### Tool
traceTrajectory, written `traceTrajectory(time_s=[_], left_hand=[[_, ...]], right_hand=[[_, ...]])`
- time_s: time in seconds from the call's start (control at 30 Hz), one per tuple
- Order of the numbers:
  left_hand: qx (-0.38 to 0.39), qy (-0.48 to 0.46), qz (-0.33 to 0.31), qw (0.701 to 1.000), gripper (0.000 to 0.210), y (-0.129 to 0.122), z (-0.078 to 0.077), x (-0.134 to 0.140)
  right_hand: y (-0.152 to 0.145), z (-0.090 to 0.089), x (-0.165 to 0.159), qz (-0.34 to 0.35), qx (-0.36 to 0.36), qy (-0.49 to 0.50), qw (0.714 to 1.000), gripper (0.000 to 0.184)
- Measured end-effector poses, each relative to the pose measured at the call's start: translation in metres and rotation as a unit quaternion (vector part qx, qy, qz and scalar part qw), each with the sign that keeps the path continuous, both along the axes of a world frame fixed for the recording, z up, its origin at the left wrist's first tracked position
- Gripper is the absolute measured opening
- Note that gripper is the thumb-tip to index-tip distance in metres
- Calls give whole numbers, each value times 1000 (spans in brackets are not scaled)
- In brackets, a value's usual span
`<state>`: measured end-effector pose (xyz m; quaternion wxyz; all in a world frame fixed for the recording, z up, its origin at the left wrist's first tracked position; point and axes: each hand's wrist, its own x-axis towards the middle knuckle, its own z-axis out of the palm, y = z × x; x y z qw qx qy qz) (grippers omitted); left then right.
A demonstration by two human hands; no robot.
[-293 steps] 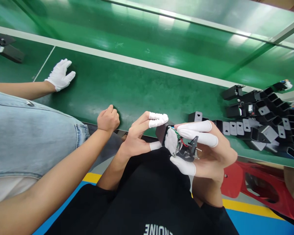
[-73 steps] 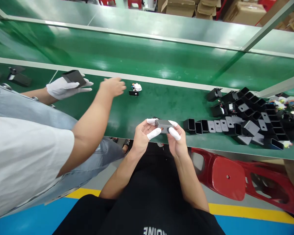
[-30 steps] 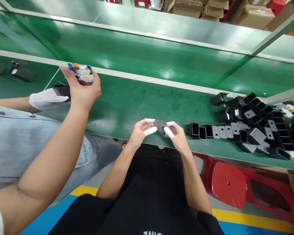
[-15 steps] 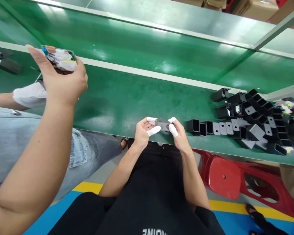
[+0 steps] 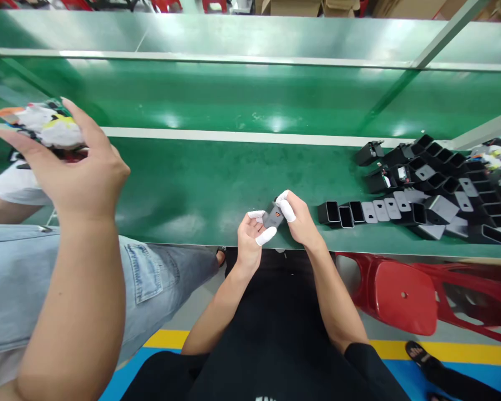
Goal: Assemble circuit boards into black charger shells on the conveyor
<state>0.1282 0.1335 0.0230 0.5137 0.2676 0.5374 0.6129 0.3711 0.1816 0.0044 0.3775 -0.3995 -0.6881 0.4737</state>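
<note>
Both of my hands hold one small grey plastic housing (image 5: 271, 216) just above the near edge of the green conveyor belt (image 5: 217, 178). My left hand (image 5: 253, 236) cups it from below, with white finger cots on thumb and finger. My right hand (image 5: 296, 214) grips its upper right end, also with white cots. The housing is tilted, and a small orange mark shows on its upper face.
A pile of black and grey housings (image 5: 421, 184) lies on the belt at the right, some in a row. A co-worker's bare hand (image 5: 75, 167) at the left holds a colourful circuit board (image 5: 42, 122); their white-gloved hand (image 5: 14, 181) is behind it. Red stools (image 5: 396, 295) stand below the belt.
My hands have turned the housing from level to tilted, my right hand rising over it. The co-worker's hand with the circuit board has shifted left and lower in view.
</note>
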Motion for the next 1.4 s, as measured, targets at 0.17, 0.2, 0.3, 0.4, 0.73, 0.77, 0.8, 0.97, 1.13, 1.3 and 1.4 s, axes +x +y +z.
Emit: traceTrajectory(time_s=[0.17, 0.2, 0.3, 0.4, 0.73, 0.77, 0.8, 0.97, 1.13, 1.3, 1.4], left_hand=[[10, -15, -15, 1000, 79, 11, -3, 31], [12, -16, -19, 1000, 78, 9, -7, 41], [11, -23, -23, 999, 74, -4, -21, 67], [11, -54, 9, 998, 66, -23, -37, 92], [161, 56, -85, 982, 66, -41, -61, 77], [195, 96, -103, 971, 64, -42, -58, 70], [227, 140, -119, 956, 61, -43, -54, 64], [341, 352, -137, 861, 54, -54, -22, 48], [382, 414, -150, 813, 62, -58, -5, 47], [345, 343, -206, 849, 62, -55, -11, 45], [278, 308, -234, 879, 65, -55, -14, 45]], right_hand=[[5, 1, 6, 10, 10, -60, 998, 49], [6, 1, 7, 15, 4, -66, 998, 48], [8, 0, 11, 37, -25, -59, 997, 42], [7, -1, 13, 41, -42, -36, 998, 37], [-20, -20, 43, 69, 83, 40, 993, 47], [-24, -22, 45, 76, 106, 55, 990, 58], [-28, -24, 48, 83, 125, 73, 986, 68], [-48, -20, 60, 78, 155, 109, 979, 72], [-53, -3, 67, 89, 163, 80, 979, 66], [-49, 13, 70, 123, 157, 28, 980, 63], [-47, 16, 72, 131, 143, -2, 981, 58]])
